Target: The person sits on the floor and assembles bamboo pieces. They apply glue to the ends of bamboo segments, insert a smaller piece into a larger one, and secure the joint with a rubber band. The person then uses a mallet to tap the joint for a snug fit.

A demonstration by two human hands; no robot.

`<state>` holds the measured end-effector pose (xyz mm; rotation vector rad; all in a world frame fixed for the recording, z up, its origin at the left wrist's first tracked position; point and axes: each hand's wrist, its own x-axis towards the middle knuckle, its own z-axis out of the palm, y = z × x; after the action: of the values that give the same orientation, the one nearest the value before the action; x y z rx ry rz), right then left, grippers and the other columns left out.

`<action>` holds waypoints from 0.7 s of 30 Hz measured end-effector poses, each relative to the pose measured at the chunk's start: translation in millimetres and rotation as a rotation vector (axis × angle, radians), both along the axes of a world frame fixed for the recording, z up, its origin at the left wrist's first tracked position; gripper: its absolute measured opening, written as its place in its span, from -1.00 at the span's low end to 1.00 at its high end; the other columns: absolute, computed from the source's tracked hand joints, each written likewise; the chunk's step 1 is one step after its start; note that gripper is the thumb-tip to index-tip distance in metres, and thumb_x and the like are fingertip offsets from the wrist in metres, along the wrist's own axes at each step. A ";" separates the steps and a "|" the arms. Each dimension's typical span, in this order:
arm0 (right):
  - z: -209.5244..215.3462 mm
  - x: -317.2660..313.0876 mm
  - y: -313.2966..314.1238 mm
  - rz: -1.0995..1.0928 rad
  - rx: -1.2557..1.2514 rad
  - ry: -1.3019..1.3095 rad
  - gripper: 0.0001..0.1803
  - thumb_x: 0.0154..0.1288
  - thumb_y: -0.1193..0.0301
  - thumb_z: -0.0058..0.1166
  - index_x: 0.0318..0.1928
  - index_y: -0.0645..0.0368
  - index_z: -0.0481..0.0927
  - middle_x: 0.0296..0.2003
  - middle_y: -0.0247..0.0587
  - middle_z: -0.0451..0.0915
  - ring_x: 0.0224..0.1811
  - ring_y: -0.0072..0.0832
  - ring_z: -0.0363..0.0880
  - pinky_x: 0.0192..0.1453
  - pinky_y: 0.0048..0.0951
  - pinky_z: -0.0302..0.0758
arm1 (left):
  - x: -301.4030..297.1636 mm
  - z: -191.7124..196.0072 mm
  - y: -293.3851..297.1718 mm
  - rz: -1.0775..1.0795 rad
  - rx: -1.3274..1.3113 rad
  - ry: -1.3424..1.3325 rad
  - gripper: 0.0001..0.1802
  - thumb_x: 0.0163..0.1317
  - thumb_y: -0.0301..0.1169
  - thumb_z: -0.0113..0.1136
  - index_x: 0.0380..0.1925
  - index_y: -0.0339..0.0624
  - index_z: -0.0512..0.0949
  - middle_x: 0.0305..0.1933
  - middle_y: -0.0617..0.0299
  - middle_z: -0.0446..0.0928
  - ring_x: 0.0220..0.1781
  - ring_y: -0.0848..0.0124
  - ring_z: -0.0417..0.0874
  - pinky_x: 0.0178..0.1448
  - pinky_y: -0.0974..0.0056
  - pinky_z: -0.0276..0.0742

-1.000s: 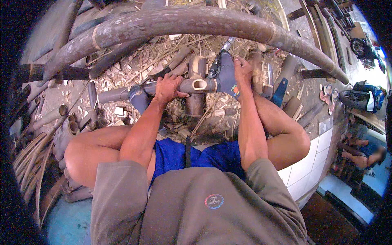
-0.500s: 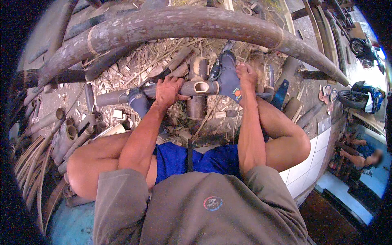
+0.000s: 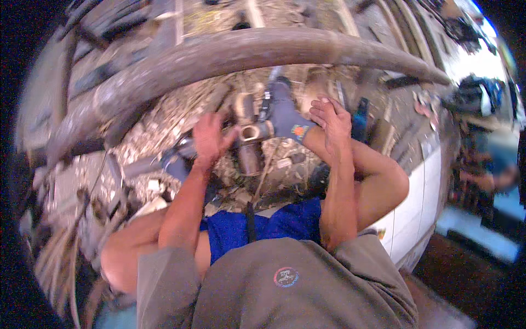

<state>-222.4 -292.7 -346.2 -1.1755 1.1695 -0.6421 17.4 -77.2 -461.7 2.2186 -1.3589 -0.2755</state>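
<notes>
A brown bamboo tube with a hole cut in its upper side lies crosswise before me, over a thick upright-looking bamboo piece. My left hand is at the tube left of the hole, its fingers spread and smeared by motion; whether it touches the tube I cannot tell. My right hand hovers beside my right foot in its dark grey sock, fingers stretched and nothing visible in them. That foot is against the tube's right part and hides it. My other socked foot is by the tube's left part.
A long thick bamboo pole spans the far side. Wood chips litter the ground. A blue-handled saw-like tool is right of my right hand. Bamboo strips lie at the left, white tiles at the right. Another person sits far right.
The view has shifted and blurred. My right hand has come away from my right ankle, and its fingers have straightened. My left hand stays by the tube, its fingers now more upward.
</notes>
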 end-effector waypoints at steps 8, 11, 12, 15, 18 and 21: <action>188.4 -163.7 2.3 -0.069 -0.572 0.381 -0.54 0.54 0.23 0.07 0.23 0.33 0.56 -0.06 -0.05 0.70 -0.02 -0.33 0.70 0.19 -0.26 0.61 | 47.1 -62.5 -33.4 0.276 0.319 -0.114 -0.32 0.25 0.07 0.23 0.21 -0.19 0.48 0.11 -0.12 0.59 0.22 -0.05 0.54 0.32 -0.24 0.29; 170.2 -190.7 -27.2 -0.134 -0.492 0.384 -0.57 0.52 0.19 0.09 0.16 0.27 0.62 -0.11 -0.09 0.72 -0.07 -0.36 0.69 0.13 -0.31 0.60 | 63.5 -76.9 -26.7 0.169 0.417 -0.204 -0.36 0.29 0.00 0.19 0.21 -0.24 0.47 0.03 -0.12 0.65 0.12 -0.06 0.63 0.33 -0.27 0.27; 152.2 -200.9 -39.2 -0.165 -0.452 0.396 -0.58 0.51 0.18 0.10 0.13 0.25 0.64 -0.13 -0.10 0.72 -0.09 -0.36 0.69 0.12 -0.32 0.59 | 59.9 -67.6 -31.2 0.153 0.358 -0.254 -0.39 0.34 -0.05 0.12 0.22 -0.29 0.46 -0.01 -0.12 0.67 0.07 -0.07 0.66 0.33 -0.29 0.27; 65.7 -236.3 -65.6 0.034 -0.240 0.741 -0.60 0.50 0.11 0.14 0.08 0.16 0.66 -0.20 -0.24 0.71 -0.11 -0.45 0.65 -0.01 -0.44 0.54 | 63.8 -60.7 -45.6 0.223 0.120 -0.069 -0.35 0.42 -0.02 0.02 0.35 -0.22 0.38 0.12 -0.22 0.62 0.20 -0.15 0.60 0.40 -0.26 0.25; 7.1 -201.5 -62.4 0.352 -0.230 0.968 -0.60 0.49 0.12 0.14 0.09 0.17 0.65 -0.18 -0.23 0.71 -0.10 -0.43 0.64 0.01 -0.42 0.54 | 86.3 -27.7 -60.4 0.451 -0.062 0.342 -0.31 0.45 -0.05 0.07 0.47 -0.10 0.25 0.29 -0.16 0.51 0.28 -0.08 0.55 0.43 -0.14 0.30; -19.8 -147.0 -59.0 0.481 -0.281 0.934 -0.59 0.48 0.13 0.14 0.10 0.18 0.64 -0.16 -0.21 0.70 -0.09 -0.42 0.64 0.02 -0.40 0.53 | 110.0 -29.0 -77.1 0.442 -0.584 0.888 -0.26 0.45 -0.06 0.14 0.52 -0.02 0.16 0.36 -0.01 0.40 0.30 0.08 0.50 0.40 0.00 0.38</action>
<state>-369.3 -351.8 -366.0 -2.0228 1.4857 0.1694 127.4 -154.4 -490.7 1.5235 -0.3794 -0.5314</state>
